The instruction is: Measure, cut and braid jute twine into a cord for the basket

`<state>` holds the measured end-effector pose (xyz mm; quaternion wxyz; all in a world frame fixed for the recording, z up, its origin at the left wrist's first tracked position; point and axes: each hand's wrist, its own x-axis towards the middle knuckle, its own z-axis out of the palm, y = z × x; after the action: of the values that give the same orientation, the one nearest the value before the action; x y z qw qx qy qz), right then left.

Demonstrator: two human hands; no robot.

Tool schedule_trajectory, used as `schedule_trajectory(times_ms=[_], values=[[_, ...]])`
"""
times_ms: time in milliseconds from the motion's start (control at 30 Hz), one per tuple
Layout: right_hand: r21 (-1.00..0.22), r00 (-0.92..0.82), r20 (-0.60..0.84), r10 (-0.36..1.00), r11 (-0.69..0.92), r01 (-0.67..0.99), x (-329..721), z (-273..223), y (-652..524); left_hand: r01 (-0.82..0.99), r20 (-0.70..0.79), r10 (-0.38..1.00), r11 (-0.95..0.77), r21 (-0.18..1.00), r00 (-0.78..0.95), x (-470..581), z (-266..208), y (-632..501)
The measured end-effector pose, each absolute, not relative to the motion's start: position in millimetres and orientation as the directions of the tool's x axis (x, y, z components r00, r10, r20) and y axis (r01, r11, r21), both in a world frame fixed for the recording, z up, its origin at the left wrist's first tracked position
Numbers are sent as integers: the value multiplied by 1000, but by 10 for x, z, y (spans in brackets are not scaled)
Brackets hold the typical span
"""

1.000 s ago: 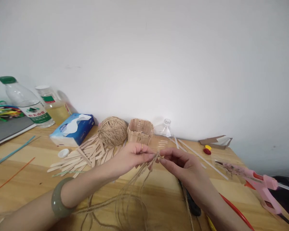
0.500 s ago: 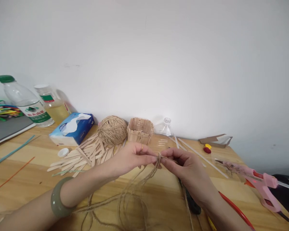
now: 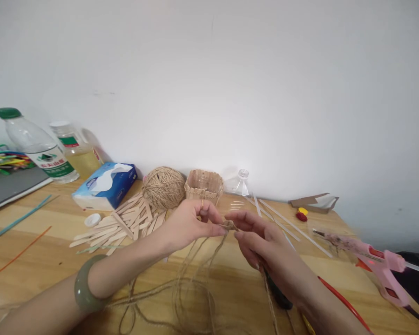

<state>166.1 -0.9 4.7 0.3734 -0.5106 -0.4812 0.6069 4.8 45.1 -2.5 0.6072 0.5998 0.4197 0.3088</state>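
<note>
Between my two hands is a small knotted bit of jute twine [image 3: 229,224]. My left hand [image 3: 192,223] pinches it between thumb and fingertips from the left. From the right, my right hand [image 3: 265,239] holds the twine with thumb and forefinger close to the knot, and a strand passes down below its palm. Long loose loops of the twine hang under my hands and spread over the wooden table [image 3: 153,274]. A ball of jute twine [image 3: 164,187] sits behind my left hand, beside a small basket [image 3: 203,185] covered in wooden sticks.
Loose craft sticks [image 3: 125,225] lie left of centre, near a tissue pack [image 3: 104,186] and two bottles. A pink glue gun [image 3: 377,260] rests at the right. Clear glue sticks [image 3: 296,228] and a cut bottle top [image 3: 242,184] lie toward the wall.
The knotted twine has tilted flatter between my fingers. My right fingers have shifted and spread a little around it, while the loops below hang slightly differently.
</note>
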Motion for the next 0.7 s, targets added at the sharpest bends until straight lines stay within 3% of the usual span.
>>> schedule_trajectory(times_ms=[133, 300, 400, 567, 700], values=[[-954, -347, -287, 893, -301, 15, 1677, 25, 1, 164, -132, 852, 55, 985, 507, 25, 8, 463], [-943, -226, -315, 922, -276, 188, 1707, 15, 42, 278, -198, 836, 57, 959, 512, -1, 14, 462], [-920, -171, -222, 960, -148, 363, 1704, 28, 51, 268, -236, 810, 102, 958, 537, 9, -20, 443], [-854, -116, -59, 991, 10, 520, 1688, 4, 7, 183, -131, 828, 35, 982, 546, 55, -68, 396], [-719, -95, 182, 979, 199, 666, 1653, -40, -51, 196, -143, 886, 60, 979, 441, 86, -46, 350]])
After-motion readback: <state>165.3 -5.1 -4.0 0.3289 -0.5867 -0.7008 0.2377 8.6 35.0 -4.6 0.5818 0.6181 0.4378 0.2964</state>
